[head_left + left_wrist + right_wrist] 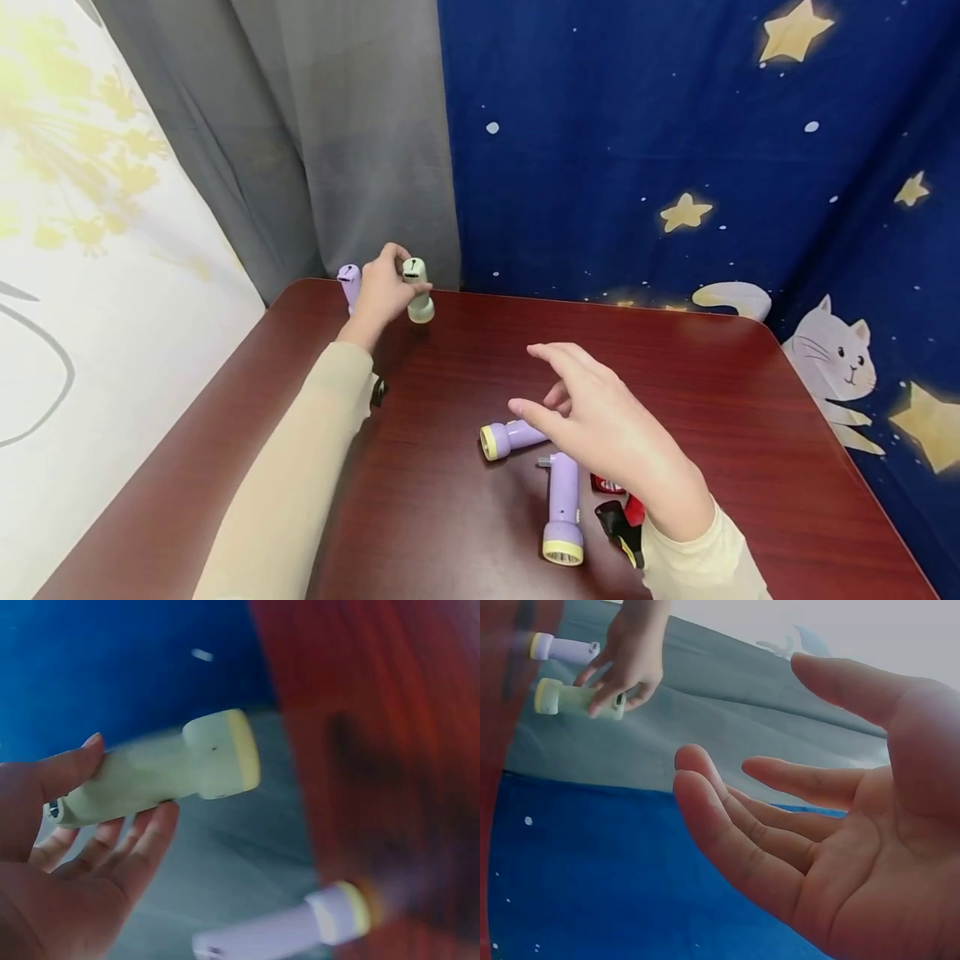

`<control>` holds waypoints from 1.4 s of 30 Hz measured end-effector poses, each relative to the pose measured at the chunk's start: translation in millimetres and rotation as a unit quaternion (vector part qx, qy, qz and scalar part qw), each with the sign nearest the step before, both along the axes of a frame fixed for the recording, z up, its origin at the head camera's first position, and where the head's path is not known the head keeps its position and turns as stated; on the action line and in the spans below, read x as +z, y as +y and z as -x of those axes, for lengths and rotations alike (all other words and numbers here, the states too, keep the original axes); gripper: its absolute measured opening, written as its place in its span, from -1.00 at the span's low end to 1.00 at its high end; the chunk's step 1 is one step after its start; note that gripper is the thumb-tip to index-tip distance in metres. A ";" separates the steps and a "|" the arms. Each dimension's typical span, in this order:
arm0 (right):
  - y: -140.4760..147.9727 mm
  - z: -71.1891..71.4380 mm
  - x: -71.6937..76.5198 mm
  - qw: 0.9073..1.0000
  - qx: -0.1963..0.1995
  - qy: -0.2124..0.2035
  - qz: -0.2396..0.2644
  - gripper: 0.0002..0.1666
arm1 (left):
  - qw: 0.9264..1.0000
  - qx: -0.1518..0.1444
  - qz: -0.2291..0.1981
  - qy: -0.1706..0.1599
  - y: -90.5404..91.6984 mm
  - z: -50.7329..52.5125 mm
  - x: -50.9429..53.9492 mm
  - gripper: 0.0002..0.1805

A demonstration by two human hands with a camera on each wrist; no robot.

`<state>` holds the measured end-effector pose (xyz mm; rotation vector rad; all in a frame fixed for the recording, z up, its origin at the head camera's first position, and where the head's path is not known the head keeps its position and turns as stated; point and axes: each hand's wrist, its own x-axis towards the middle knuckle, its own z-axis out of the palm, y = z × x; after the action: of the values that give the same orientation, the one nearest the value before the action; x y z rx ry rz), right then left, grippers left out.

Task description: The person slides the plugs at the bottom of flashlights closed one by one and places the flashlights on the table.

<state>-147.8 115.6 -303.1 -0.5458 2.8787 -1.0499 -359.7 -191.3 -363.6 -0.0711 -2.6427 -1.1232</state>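
Head view: the blue curtain (570, 167) with stars and a cat hangs behind the table, across the middle and right of its far edge. The gray curtain (360, 150) hangs behind the table's far left corner, and a white panel (45, 250) with a yellow print runs along its left side. The table (442, 392) itself is dark red and glossy.

Your right hand (607, 408) is above the right half of the table, its fingers apart and slightly bent, with nothing in them. Your left hand (384, 290) is at the table's far left, its thumb and fingers closed around the pale green flashlight (161, 769). You hold that flashlight upright, lamp end down, near the table's far edge; the lamp end seems just clear of the top.

Beside it, a purple flashlight (349, 283) stands lamp end down at the table's far left corner. Two more lie right of the table's middle: one purple flashlight partly hidden by your right hand (513, 436), another nearer the table's front (564, 508). Just right of these on the table, partly covered by your right forearm, are a black-and-yellow object (618, 529) and a smaller-looking red object (607, 483).
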 end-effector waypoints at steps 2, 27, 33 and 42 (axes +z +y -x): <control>-3.3 3.0 -4.5 1.000 0.002 -0.008 -0.014 -0.23 | 1.000 0.007 0.012 -0.008 -9.3 10.4 -10.7 -0.43; -3.2 14.9 -62.0 0.970 0.005 -0.061 -0.235 -0.41 | 0.998 0.012 0.036 -0.053 -30.3 34.8 -33.6 -0.36; 0.2 20.3 -93.3 0.975 0.009 -0.050 -0.216 -0.50 | 0.998 0.025 0.043 -0.039 -28.6 31.6 -33.7 -0.28; 5.2 22.9 -123.4 0.973 -0.006 -0.046 -0.224 -0.69 | 0.980 0.010 0.150 0.127 5.7 -9.5 -21.2 -0.40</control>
<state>-170.7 120.8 -426.6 -0.4334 2.8958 -0.3834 -350.3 -185.6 -384.9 -0.2304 -2.5490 -0.6508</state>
